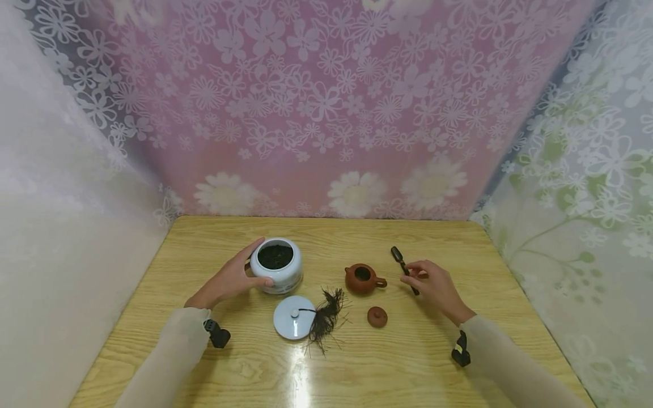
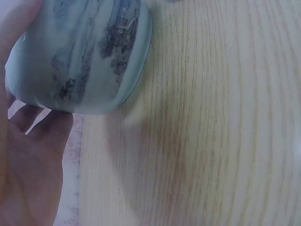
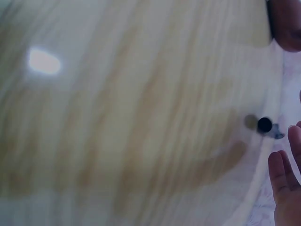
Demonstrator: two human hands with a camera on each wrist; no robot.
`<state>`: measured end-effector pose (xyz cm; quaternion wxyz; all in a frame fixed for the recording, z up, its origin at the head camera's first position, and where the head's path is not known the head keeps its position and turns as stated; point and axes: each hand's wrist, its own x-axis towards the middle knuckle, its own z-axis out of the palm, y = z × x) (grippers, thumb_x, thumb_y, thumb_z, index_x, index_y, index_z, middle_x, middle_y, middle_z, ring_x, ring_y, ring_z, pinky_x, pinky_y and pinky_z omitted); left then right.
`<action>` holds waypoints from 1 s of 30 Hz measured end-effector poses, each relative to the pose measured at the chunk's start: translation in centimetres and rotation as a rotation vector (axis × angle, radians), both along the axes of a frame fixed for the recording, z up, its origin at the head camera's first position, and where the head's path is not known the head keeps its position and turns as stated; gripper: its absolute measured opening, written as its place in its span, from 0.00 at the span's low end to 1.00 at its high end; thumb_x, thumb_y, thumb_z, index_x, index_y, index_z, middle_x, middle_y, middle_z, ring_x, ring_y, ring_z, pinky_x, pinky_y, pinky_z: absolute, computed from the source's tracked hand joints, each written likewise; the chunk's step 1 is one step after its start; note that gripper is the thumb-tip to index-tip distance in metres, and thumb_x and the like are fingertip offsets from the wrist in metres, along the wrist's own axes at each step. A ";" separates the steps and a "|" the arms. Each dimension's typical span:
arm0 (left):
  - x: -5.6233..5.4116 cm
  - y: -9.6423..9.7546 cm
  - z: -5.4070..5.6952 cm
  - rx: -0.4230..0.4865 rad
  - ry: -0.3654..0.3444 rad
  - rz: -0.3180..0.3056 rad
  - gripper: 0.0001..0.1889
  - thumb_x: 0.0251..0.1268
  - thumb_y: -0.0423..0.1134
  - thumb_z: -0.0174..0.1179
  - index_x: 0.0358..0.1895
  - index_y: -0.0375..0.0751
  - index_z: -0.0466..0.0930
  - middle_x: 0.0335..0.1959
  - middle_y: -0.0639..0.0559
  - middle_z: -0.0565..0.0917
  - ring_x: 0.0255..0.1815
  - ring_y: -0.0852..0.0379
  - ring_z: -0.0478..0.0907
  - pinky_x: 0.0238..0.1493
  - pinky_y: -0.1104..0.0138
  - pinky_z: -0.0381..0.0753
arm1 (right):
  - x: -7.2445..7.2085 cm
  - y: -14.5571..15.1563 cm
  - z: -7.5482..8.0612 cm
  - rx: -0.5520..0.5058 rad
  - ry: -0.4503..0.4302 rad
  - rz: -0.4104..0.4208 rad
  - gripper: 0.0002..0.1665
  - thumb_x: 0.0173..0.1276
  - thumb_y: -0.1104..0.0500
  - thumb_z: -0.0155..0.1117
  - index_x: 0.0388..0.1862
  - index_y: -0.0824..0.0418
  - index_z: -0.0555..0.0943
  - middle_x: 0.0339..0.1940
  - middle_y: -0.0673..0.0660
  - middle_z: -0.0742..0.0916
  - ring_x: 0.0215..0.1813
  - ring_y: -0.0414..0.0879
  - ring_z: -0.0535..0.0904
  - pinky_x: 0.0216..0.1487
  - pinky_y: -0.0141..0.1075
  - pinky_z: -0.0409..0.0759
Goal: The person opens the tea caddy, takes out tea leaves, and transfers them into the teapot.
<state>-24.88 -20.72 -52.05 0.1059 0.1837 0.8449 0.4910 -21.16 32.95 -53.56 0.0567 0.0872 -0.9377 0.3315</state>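
A white porcelain jar (image 1: 293, 277) with a painted landscape holds dark loose leaves. My left hand (image 1: 232, 279) grips its left side, thumb across the front and fingers behind; in the left wrist view the hand (image 2: 35, 165) cups the jar (image 2: 80, 56). On the right, a slim dark scoop (image 1: 397, 254) lies on the table. My right hand (image 1: 433, 286) is at its handle, thumb and fingertips right beside it. In the right wrist view the fingers (image 3: 281, 174) look loose, with the scoop's round end (image 3: 265, 125) just off them.
Between the hands stands a small reddish-brown clay teapot (image 1: 360, 288), uncovered, with its lid (image 1: 377, 317) in front. The jar's white lid (image 1: 285, 323) lies nearer me, a dark tassel (image 1: 326, 320) tied to its knob. All rest on a wooden table (image 1: 245, 368) against a flowered backdrop.
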 end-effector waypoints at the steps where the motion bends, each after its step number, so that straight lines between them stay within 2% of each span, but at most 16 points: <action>1: 0.0 0.0 0.0 0.003 -0.001 0.001 0.63 0.61 0.56 0.82 0.92 0.60 0.46 0.92 0.46 0.52 0.91 0.34 0.52 0.84 0.30 0.57 | 0.0 0.3 -0.1 0.005 -0.007 -0.002 0.26 0.76 0.49 0.77 0.64 0.63 0.87 0.47 0.56 0.88 0.54 0.60 0.90 0.57 0.58 0.89; 9: -0.2 -0.1 -0.4 -0.008 0.009 0.006 0.63 0.60 0.57 0.83 0.91 0.61 0.47 0.92 0.47 0.52 0.91 0.35 0.52 0.85 0.31 0.56 | 0.0 1.6 -0.7 0.068 -0.059 0.006 0.28 0.73 0.49 0.80 0.64 0.64 0.87 0.53 0.62 0.90 0.52 0.58 0.89 0.56 0.60 0.87; 17: -0.2 -0.1 -0.3 -0.025 0.007 0.014 0.64 0.60 0.58 0.82 0.92 0.59 0.46 0.92 0.46 0.52 0.90 0.34 0.52 0.85 0.30 0.56 | -0.6 2.4 -1.0 0.088 -0.029 0.015 0.22 0.75 0.58 0.77 0.62 0.67 0.86 0.46 0.59 0.92 0.44 0.52 0.88 0.51 0.56 0.88; 24: -0.1 -0.1 -0.3 -0.011 -0.001 0.011 0.64 0.61 0.56 0.83 0.92 0.58 0.45 0.92 0.46 0.52 0.91 0.33 0.52 0.85 0.30 0.56 | -1.1 3.3 -1.2 0.104 0.016 0.014 0.19 0.77 0.64 0.73 0.63 0.68 0.85 0.49 0.62 0.92 0.52 0.61 0.88 0.60 0.64 0.84; 30: -0.2 -0.1 -0.3 -0.010 0.005 0.011 0.63 0.61 0.57 0.82 0.92 0.60 0.46 0.92 0.47 0.52 0.91 0.34 0.52 0.85 0.31 0.55 | -1.2 4.2 -1.1 0.108 0.032 0.017 0.19 0.77 0.62 0.73 0.62 0.69 0.86 0.54 0.67 0.90 0.55 0.64 0.86 0.61 0.65 0.83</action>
